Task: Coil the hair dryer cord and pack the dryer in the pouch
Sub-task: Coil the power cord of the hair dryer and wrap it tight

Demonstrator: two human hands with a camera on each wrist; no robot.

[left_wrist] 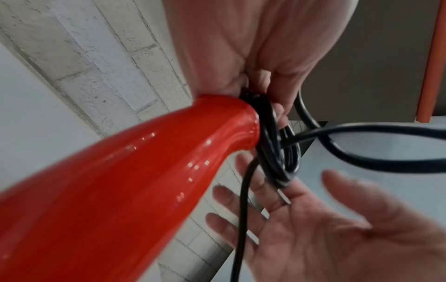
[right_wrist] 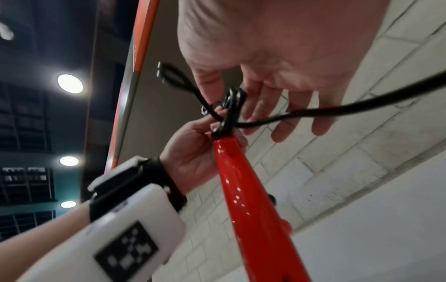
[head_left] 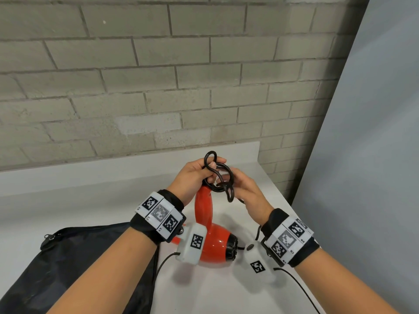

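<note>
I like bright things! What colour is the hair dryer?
Shiny red hair dryer, with a black cord; clearest in the head view.

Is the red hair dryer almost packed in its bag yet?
Not yet. Several loops of the black cord are already gathered at the end of the dryer's handle, pinched by the left hand. The right hand, fingers loosely spread, is guiding more cord around. Some cord still trails loose. The hair dryer sits on the white counter, and the dark pouch beside it has nothing put in yet.
</note>
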